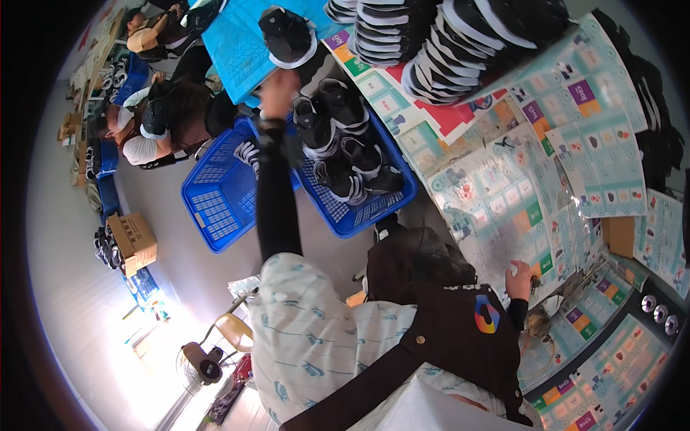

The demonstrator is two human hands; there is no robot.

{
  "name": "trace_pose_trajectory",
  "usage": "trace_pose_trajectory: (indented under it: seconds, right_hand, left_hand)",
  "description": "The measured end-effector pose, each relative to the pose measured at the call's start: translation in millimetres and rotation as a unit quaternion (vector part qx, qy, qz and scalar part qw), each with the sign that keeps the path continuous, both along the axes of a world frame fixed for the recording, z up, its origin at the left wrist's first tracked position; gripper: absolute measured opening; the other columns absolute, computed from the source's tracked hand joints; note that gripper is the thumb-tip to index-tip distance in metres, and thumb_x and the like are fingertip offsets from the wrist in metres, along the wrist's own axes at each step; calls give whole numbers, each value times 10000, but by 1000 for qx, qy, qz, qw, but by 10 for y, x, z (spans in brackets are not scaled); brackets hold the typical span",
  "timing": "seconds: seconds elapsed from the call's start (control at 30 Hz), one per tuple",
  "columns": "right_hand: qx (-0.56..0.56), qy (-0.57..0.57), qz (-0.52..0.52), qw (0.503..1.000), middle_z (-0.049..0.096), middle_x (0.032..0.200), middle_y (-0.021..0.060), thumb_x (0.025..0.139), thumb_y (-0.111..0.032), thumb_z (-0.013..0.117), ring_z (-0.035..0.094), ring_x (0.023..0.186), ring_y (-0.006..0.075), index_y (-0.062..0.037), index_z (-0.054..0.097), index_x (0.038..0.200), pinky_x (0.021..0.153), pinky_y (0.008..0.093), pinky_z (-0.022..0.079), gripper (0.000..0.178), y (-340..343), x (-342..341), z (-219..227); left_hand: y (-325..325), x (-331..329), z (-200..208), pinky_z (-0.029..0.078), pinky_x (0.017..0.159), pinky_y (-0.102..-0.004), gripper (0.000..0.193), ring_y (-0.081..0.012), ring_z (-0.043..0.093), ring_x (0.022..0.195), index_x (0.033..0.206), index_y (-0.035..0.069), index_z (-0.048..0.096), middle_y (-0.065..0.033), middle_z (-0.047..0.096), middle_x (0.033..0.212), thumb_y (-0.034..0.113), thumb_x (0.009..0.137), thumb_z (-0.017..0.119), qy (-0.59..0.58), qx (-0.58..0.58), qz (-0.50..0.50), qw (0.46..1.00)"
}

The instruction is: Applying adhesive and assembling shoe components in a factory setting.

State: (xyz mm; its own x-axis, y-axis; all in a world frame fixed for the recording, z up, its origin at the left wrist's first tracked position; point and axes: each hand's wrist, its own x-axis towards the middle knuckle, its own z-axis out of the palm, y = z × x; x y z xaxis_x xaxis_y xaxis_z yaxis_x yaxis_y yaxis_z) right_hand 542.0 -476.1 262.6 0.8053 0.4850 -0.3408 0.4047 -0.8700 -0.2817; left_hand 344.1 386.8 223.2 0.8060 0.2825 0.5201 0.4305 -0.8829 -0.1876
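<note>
My left arm in a black sleeve reaches far forward, and my left hand [280, 93] is smeared by motion at the corner of a light blue crate [241, 54]. Its fingers cannot be made out. Just beyond it, a black shoe with a white sole [287, 36] sits by that crate. Below the hand, several black-and-white shoes [330, 118] lie in a dark blue basket [345, 228]. On the right, my right hand [518, 281] rests on the paper-covered table [496, 248], fingers apart, beside a small dark object I cannot identify.
Tall stacks of shoe parts [453, 50] stand on the table's far side. Another blue basket [215, 208] sits on the floor at left, with a fan [205, 364] nearer me and a cardboard box [133, 241] farther left. Other people [162, 122] sit at the far left.
</note>
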Motion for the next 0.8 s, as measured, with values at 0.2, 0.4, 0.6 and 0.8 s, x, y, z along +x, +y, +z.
trace_pose_trajectory:
  seconds: [0.2,0.4,0.6,0.8]
  right_hand:
    - [-50,32,-6,998,610,1190,171,836,-98,668,521,1207,371,-26,629,1131,1054,457,396,307,511,97,162]
    - [-22,62,64,996,608,1188,177,855,-86,656,531,1195,380,-21,609,1159,1041,458,412,314,938,186,138]
    - [-92,67,-4,994,611,1180,168,813,-31,659,539,1195,372,-40,616,1153,1056,461,407,343,1014,153,108]
    - [-106,82,1,991,598,1179,175,812,-28,643,532,1187,384,-43,625,1126,1051,464,410,315,1236,158,-46]
  left_hand:
    - [-1842,-1316,-3637,577,791,-497,321,-325,720,972,1111,101,715,-131,732,1070,321,937,558,560,-403,-82,719]
    - [-1013,-1044,-3857,551,902,-496,383,-341,676,1123,1178,111,712,-152,721,1149,367,905,634,460,-399,374,700]
    - [-256,227,-2547,579,857,-445,314,-339,585,1175,1202,108,591,-91,637,1204,140,891,618,204,-356,333,849]
    - [103,101,-3096,549,859,-454,204,-299,564,1178,1108,149,673,-53,612,1159,175,932,572,249,-263,343,867]
